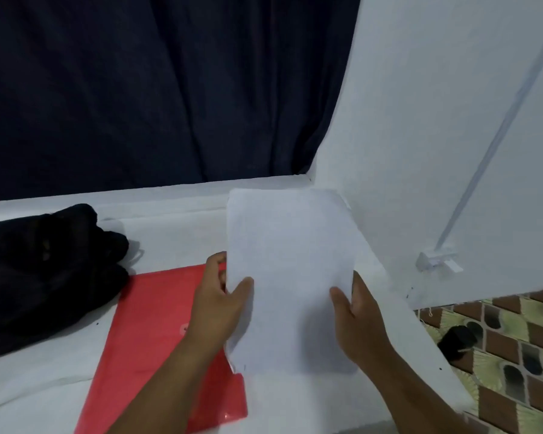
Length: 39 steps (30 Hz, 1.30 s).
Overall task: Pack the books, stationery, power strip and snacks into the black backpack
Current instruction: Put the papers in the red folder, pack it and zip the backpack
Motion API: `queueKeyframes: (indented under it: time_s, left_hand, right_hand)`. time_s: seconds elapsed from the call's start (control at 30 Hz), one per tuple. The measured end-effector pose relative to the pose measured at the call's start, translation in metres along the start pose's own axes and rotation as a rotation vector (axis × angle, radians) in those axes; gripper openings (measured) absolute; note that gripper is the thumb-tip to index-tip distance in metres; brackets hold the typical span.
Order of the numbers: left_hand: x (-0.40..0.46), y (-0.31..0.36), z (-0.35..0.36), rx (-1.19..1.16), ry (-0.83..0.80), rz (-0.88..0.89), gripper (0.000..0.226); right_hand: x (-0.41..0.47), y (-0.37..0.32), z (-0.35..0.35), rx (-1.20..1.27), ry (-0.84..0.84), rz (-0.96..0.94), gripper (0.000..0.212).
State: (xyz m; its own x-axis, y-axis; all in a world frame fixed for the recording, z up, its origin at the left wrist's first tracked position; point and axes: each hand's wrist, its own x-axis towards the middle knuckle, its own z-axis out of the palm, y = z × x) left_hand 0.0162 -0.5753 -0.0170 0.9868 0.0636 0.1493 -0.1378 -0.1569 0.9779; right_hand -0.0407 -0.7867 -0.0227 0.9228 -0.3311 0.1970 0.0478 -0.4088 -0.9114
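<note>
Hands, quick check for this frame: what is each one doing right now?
Left hand: grips the left edge of the white paper sheets.
Right hand: grips the right edge of the same sheets.

paper (290, 277): was plain white, no print legible
folder (157, 346): was translucent red, lying left of the paper
backpack (44, 270): was black, further left of the paper
surface (176, 239): was white
curtain (157, 89): was dark navy, behind the paper
floor (508, 355): was brown brick squares with pale green fans, right of the paper
</note>
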Motion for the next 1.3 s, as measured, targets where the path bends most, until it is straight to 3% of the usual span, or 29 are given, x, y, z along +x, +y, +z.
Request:
queueKeyframes:
  time_s: [0.13,0.23,0.33,0.47,0.63,0.77,0.83,0.9,1.0,1.17,1.3]
  left_hand:
    - [-0.012,-0.036,-0.06,0.06,0.174,-0.032,0.036]
    - [-0.027,-0.065,-0.097,0.388,0.245,-0.036,0.028]
    - [-0.037,-0.083,-0.108,0.596,0.081,-0.026,0.037]
    - [-0.042,-0.098,-0.103,0.751,-0.013,0.125,0.024]
    - [-0.044,-0.098,-0.087,0.61,-0.031,0.195,0.027]
    - [-0.045,-0.09,-0.063,0.484,-0.19,0.248,0.037]
    - [-0.046,-0.093,-0.047,0.551,-0.31,0.211,0.044]
    - [-0.047,-0.099,-0.031,0.77,-0.421,0.162,0.05]
    - [-0.049,-0.107,-0.019,0.962,-0.436,0.144,0.055]
    - [-0.054,-0.118,-0.023,0.748,-0.256,0.201,0.068]
    - [-0.05,-0.123,-0.029,0.564,-0.149,0.181,0.059]
  right_hand:
    - [0.006,-0.003,0.019,0.173,0.071,0.069,0.041]
    - [0.011,-0.003,0.03,0.329,0.105,0.152,0.036]
    - [0.013,-0.003,0.042,0.412,0.108,0.221,0.033]
    - [0.013,-0.001,0.053,0.437,0.115,0.272,0.035]
    - [0.018,0.0,0.049,0.459,0.122,0.298,0.035]
    - [0.027,-0.007,0.04,0.544,0.153,0.324,0.034]
    - [0.031,-0.013,0.036,0.579,0.152,0.305,0.033]
    - [0.032,-0.016,0.035,0.58,0.16,0.291,0.034]
    - [0.024,-0.013,0.04,0.437,0.174,0.266,0.037]
    - [0.01,0.011,0.035,-0.129,0.163,0.069,0.034]
    - [0.014,0.012,0.024,-0.292,0.137,-0.054,0.034]
